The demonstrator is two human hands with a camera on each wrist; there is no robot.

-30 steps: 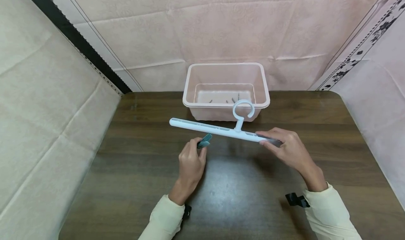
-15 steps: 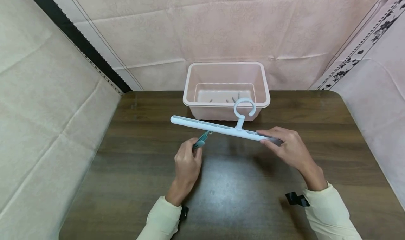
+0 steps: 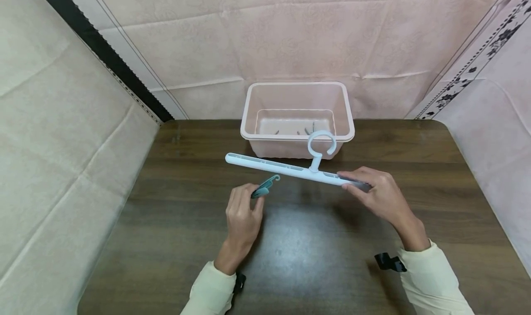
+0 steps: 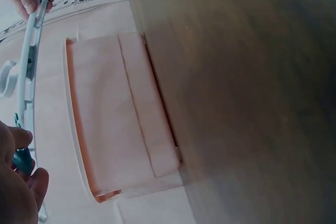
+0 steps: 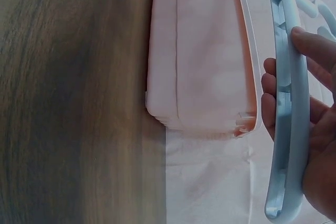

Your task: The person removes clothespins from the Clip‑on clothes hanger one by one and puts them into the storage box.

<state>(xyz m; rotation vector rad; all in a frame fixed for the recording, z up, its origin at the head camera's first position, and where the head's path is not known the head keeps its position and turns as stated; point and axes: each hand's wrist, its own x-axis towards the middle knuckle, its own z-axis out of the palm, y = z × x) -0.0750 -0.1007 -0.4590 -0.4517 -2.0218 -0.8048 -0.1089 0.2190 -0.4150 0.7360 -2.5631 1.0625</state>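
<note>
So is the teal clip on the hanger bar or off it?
Off. The left hand pinches the clip just below the bar, with a gap between them; the right hand holds the bar's end.

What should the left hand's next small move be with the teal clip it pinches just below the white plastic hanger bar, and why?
Probably carry the small teal plastic clip to the pink plastic tub behind the white plastic hanger bar. The clip hangs free of the bar in the left hand, the right hand grips the bar's end, and similar small pieces lie in the tub.

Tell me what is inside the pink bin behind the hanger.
The pink bin holds a few small dark, clip-like pieces on its floor near the front wall. The white hanger's ring crosses the front rim, hiding a bit of that corner; exact count unclear.
</note>
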